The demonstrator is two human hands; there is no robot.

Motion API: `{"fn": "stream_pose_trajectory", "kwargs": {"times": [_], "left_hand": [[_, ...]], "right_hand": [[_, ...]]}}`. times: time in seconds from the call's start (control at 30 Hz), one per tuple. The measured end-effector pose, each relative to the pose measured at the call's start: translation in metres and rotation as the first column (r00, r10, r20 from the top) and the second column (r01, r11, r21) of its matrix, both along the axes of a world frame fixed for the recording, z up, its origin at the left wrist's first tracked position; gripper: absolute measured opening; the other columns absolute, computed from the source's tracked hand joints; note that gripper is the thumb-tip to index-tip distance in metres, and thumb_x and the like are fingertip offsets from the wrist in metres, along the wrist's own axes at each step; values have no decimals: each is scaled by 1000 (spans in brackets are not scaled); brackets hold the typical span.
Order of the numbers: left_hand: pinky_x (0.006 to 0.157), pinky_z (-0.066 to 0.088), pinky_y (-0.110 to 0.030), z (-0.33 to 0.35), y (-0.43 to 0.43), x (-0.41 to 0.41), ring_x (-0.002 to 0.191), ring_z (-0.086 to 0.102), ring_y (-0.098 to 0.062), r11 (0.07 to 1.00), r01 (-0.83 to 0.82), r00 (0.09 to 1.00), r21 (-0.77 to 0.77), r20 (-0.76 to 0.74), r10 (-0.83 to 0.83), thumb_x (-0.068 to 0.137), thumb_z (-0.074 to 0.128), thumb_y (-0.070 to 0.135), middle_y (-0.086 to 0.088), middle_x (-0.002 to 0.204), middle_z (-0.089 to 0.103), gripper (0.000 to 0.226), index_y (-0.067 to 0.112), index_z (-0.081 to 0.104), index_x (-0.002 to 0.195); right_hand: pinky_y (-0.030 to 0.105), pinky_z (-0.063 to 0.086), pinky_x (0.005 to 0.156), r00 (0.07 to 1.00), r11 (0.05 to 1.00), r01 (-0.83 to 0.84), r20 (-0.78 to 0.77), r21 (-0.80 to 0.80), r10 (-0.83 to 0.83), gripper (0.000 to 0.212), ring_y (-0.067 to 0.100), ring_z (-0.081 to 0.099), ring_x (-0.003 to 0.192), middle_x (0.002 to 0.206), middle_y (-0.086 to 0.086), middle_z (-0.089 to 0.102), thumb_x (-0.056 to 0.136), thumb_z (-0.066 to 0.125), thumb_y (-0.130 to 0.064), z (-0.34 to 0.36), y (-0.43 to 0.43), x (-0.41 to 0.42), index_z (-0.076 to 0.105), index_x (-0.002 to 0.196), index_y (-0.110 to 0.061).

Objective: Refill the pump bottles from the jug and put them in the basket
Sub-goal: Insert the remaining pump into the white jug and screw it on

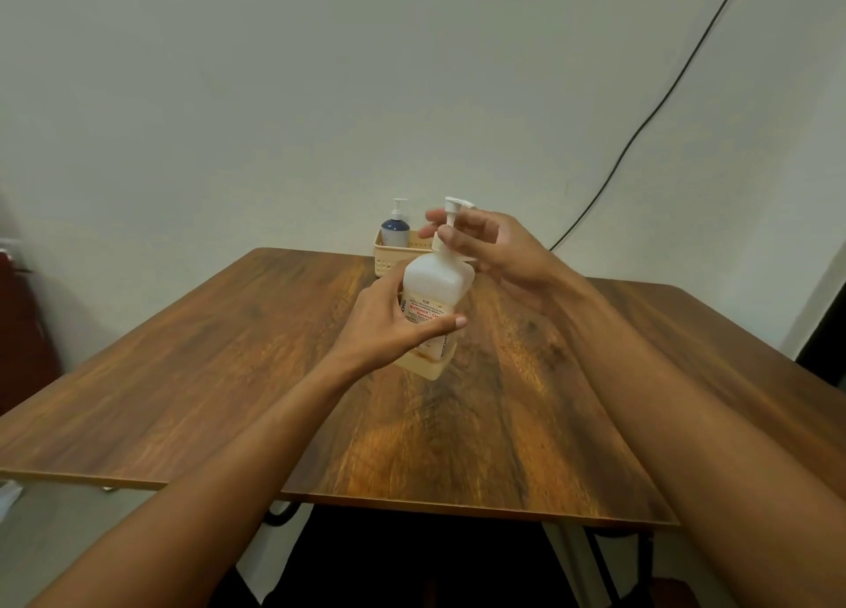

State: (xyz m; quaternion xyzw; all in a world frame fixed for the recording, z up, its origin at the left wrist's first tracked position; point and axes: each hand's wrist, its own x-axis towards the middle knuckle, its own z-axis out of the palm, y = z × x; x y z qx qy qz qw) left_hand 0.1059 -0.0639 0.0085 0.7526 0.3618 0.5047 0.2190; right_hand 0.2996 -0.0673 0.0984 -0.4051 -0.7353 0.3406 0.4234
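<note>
A translucent white pump bottle [437,282] with red label text is held tilted above the table's middle. My left hand [393,328] wraps its lower body. My right hand [490,246] pinches the white pump collar at the neck, under the pump head. A beige basket [389,257] stands at the table's far edge, partly hidden behind the bottle. Inside it stands a dark blue pump bottle [395,228] with a white pump. No jug is in view.
The wooden table [229,369] fills the middle of the view, against a pale wall. A black cable [641,127] runs down the wall at the right. A dark red object [23,323] stands at the left edge.
</note>
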Motion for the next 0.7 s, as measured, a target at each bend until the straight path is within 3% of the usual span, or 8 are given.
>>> {"fn": "stream_pose_trajectory", "kwargs": {"times": [0.07,0.17,0.37,0.43,0.53,0.63,0.7], "left_hand": [[84,62,-38,0,0,0,98,69,0,1000,-5,1000,-13,-8,5,66,79,74,14,112,71,82,32,58,133],[82,62,-37,-1,0,3,94,70,1,1000,-18,1000,-15,-16,18,66,76,76,14,107,73,78,32,61,128],[80,63,-34,0,-1,4,92,70,-1,999,-35,998,-17,-46,34,64,73,79,13,107,71,82,30,60,127],[81,63,-35,-2,-3,6,93,70,-2,999,-31,998,-17,-57,30,64,73,79,13,108,71,82,30,59,128],[81,63,-35,2,-5,8,93,70,-1,1000,-2,999,0,-38,2,68,76,74,13,107,72,75,30,61,127],[81,63,-34,8,-4,8,93,70,0,1000,-4,1000,11,-30,4,69,78,72,13,107,72,75,30,61,130],[81,63,-35,7,-3,7,94,70,0,1000,-12,999,10,-38,12,69,78,71,13,109,72,77,29,61,131]], "right_hand": [[49,54,110,998,999,-34,54,12,34,37,23,71,124,126,6,78,99,73,-34,4,0,6,75,127,-11],[42,60,102,993,991,79,73,105,-87,33,15,77,110,110,3,82,92,82,-28,4,-2,4,79,119,-8],[44,65,81,930,897,311,94,313,-355,44,11,80,84,88,-1,82,69,96,-46,-5,-7,-8,84,95,-12],[47,65,76,923,881,315,104,354,-371,52,19,78,80,83,1,80,64,95,-58,-7,-6,-7,79,85,-13],[49,63,87,956,937,262,71,233,-285,70,29,76,91,99,16,78,68,86,-70,-5,0,-1,71,94,-7],[42,58,104,996,996,67,46,60,-70,41,16,71,120,124,1,77,98,69,-46,7,-3,10,77,124,-15],[40,56,107,997,998,-3,78,58,-1,33,16,70,123,128,-1,77,102,68,-34,11,-5,17,78,126,-14]]}}
